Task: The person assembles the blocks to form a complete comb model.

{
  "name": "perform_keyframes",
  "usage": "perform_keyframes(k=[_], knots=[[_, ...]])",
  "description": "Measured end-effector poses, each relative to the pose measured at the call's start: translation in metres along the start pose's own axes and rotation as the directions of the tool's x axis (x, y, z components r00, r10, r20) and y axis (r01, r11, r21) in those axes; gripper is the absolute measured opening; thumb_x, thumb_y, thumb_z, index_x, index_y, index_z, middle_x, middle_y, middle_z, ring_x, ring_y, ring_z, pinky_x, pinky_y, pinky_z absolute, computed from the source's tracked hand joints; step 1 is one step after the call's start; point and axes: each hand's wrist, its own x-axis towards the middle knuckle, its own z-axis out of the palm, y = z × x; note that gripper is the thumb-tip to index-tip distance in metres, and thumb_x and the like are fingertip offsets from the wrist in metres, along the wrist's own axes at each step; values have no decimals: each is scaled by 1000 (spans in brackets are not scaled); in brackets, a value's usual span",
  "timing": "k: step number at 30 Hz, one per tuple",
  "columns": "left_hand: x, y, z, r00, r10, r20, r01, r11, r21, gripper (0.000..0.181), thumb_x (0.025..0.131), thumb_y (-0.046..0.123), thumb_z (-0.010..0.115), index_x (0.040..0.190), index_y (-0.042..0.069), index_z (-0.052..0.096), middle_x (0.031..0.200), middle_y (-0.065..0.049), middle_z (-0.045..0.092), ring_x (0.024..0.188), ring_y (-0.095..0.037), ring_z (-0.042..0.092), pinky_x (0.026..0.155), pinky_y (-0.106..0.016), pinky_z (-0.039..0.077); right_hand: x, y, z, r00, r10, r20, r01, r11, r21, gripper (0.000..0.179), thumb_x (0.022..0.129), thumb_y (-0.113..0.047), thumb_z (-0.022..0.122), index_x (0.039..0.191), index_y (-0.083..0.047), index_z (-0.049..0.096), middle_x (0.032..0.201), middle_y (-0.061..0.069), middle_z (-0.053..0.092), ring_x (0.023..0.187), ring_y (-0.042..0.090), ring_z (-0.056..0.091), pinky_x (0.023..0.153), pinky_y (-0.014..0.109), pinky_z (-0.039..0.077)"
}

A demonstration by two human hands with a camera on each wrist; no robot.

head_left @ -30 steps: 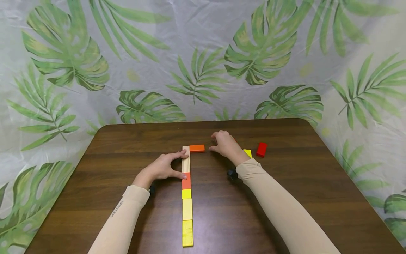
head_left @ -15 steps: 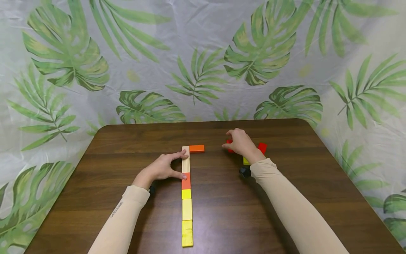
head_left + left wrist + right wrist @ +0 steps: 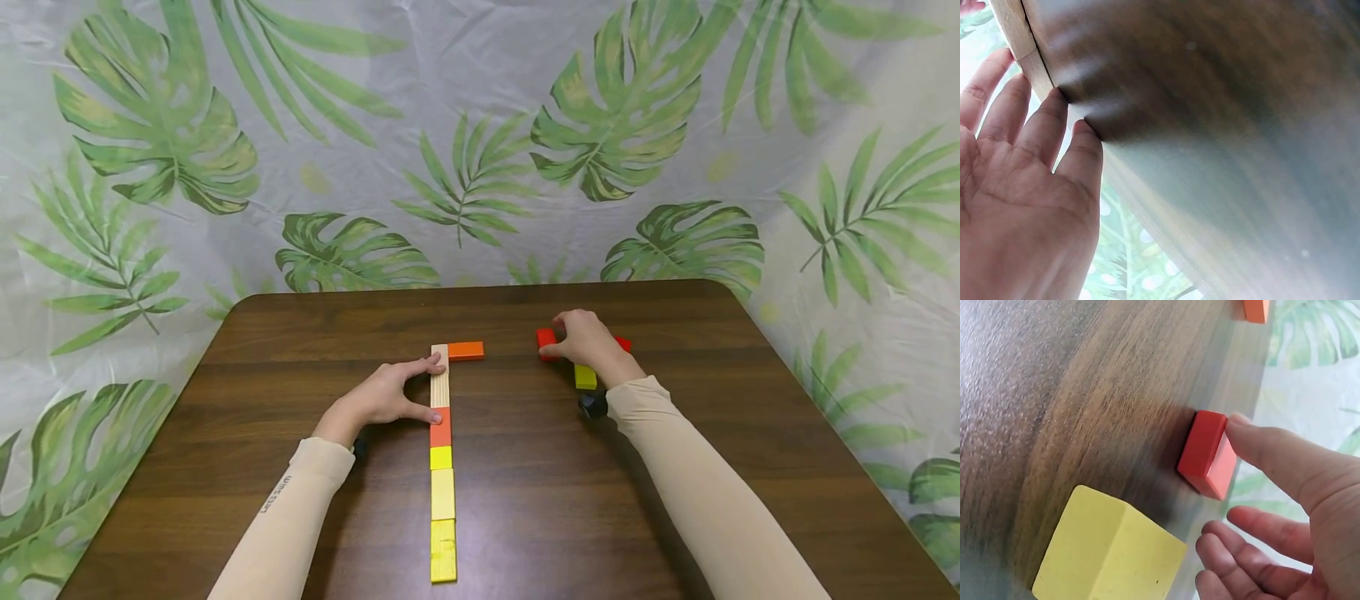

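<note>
My left hand (image 3: 381,394) rests on a straight row of blocks, with a fingertip on a plain wooden block (image 3: 440,388) and the thumb on an orange-red block (image 3: 441,433). Its fingers look straight in the left wrist view. My right hand (image 3: 588,340) is over the table's right part, its thumb at the edge of a red block (image 3: 1200,447). The other fingers are loosely bent and apart from that block. A yellow block (image 3: 1082,540) stands near the hand. Behind the hand, a second red block (image 3: 624,343) is partly hidden.
An orange block (image 3: 466,351) lies crosswise at the row's far end. Nearer me the row continues with a small yellow block (image 3: 441,457), a pale yellow block (image 3: 443,494) and a bright yellow block (image 3: 443,552). A leaf-print cloth (image 3: 480,167) hangs behind the brown table (image 3: 337,325).
My right hand has moved right, from beside the orange block to the red block, which it earlier covered. My left hand and the row have stayed put.
</note>
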Motion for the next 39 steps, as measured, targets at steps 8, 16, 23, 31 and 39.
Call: perform_keyframes(k=[8,16,23,31,39], knots=[[0,1,-1,1000,-4,-1,4,1000,-1,89,82,43,94,159,25,56,166,6,52,162,-34,34,131,-57,31,1,4,3,1000,-10,14,10,999,34,71,96,-34,83,147,9,58,140,27,66,125,39,64,113,52,53],[-1,1,-1,1000,-13,1,13,1000,10,88,81,45,94,158,26,57,169,4,48,162,-39,34,131,-59,30,2,6,7,998,-46,38,42,994,102,65,97,-25,82,149,6,58,137,26,68,126,38,65,110,49,56],[-2,1,-1,1000,-12,5,12,1000,4,87,82,44,94,159,25,56,172,4,44,163,-38,32,132,-59,29,1,8,10,995,-79,57,70,988,141,63,98,-20,79,152,3,56,141,25,67,129,39,64,109,51,55],[-3,1,-1,1000,1,7,-1,1000,3,88,81,43,95,158,24,56,174,4,38,163,-35,33,132,-56,31,6,12,12,988,-152,41,145,979,141,57,94,-9,72,150,-2,61,140,22,69,130,37,64,111,52,53],[-3,2,-1,1000,8,6,-8,1000,-3,87,81,43,95,158,23,57,175,4,38,163,-34,33,132,-56,30,5,23,12,995,-100,15,96,985,142,51,95,-19,82,140,0,68,130,20,73,122,35,66,110,51,54]])
